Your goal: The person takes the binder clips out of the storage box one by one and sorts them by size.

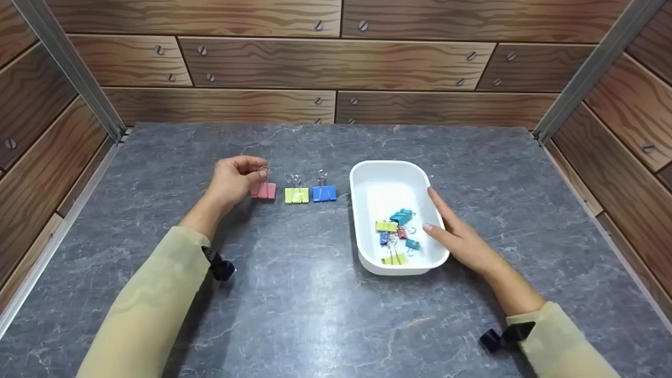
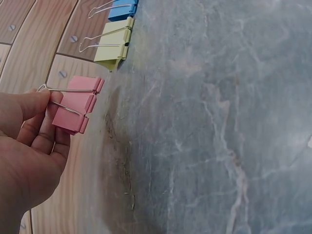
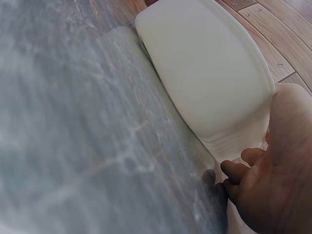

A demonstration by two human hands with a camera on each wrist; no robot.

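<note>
The left hand [image 1: 231,181] pinches the wire handles of one pink metal binder clip [image 1: 263,190] at the table's ten o'clock. To its right stand one yellow binder clip [image 1: 296,195] and one blue binder clip [image 1: 324,193]. Rightmost, the right hand [image 1: 455,236], fingers straight and together, rests against one white plastic tray [image 1: 362,178] holding about seven loose coloured clips [image 1: 396,231].

No readable text, labels or numbers anywhere
</note>
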